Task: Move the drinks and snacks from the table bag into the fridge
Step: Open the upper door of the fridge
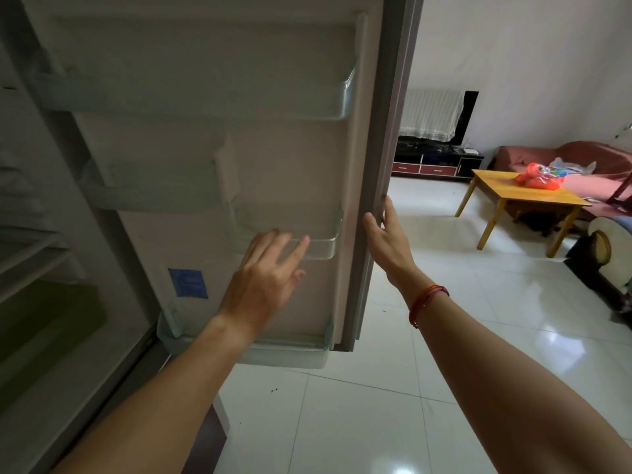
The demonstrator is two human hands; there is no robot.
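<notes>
The fridge door (280, 159) stands wide open in front of me, its inner side with clear shelves facing me. My left hand (265, 278) is spread flat, fingers on the rim of the lower door shelf (321, 248), holding nothing. My right hand (384, 234) rests against the door's outer edge, thumb on the inner side and fingers wrapped round the edge. Far off at the right, an orange-red plastic bag (538, 177) with packets inside sits on a wooden table (513, 191). The fridge interior (41, 268) is at my left, with glass shelves and a green drawer.
White glossy floor tiles (444, 336) stretch between the fridge and the table. A pink sofa (581, 159) stands behind the table, a TV stand (434, 162) against the far wall, and dark furniture (602, 254) at the right edge.
</notes>
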